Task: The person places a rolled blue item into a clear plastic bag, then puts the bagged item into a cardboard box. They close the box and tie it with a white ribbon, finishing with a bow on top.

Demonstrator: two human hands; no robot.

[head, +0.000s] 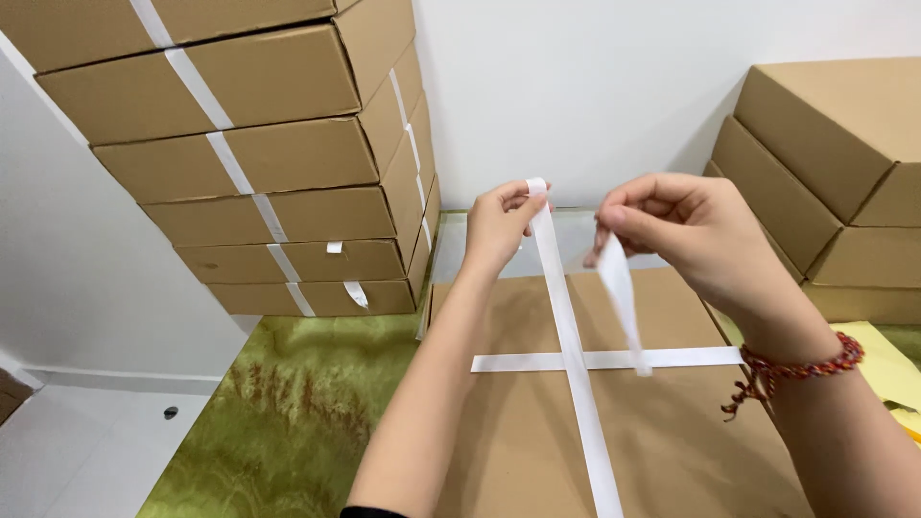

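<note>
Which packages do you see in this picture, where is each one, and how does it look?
Box under the hands: flat brown cardboard, centre front, crossed by white strap; left hand and right hand each pinch a strap end.
Left stack: six brown flat boxes against the wall, each bound with white strap.
Right stack: plain brown boxes, no strap visible.
No labels, signs or screens.
</note>
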